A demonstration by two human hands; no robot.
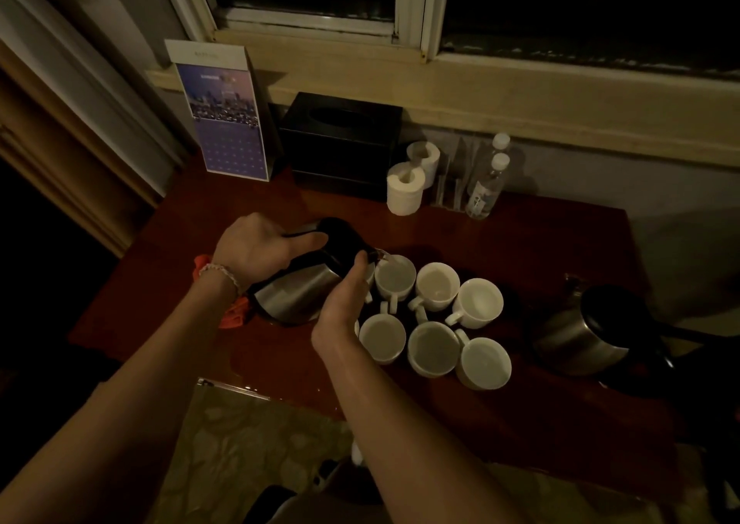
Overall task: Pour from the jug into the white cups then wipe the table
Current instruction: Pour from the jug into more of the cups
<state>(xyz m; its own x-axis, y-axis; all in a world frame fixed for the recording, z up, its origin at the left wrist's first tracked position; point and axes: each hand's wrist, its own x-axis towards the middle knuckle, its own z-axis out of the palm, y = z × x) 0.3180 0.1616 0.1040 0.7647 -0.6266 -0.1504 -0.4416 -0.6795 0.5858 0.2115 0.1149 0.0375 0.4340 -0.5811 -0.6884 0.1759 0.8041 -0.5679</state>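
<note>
A steel jug (298, 289) with a black lid is tilted to the right over the dark red table (168, 283). Its spout is above a white cup (394, 279) in the back row, and a thin stream runs into that cup. My left hand (256, 249) grips the jug's black handle. My right hand (346, 303) lies flat against the jug's side near the spout, fingers straight. Several white cups (434, 349) stand in two rows to the right of the jug; one is partly hidden behind my right hand.
A second steel jug (580, 335) stands at the right. At the back are a black tissue box (340, 143), two toilet rolls (406, 189), water bottles (486, 187) and a calendar card (224, 119). An orange cloth (236, 315) peeks out by my left wrist.
</note>
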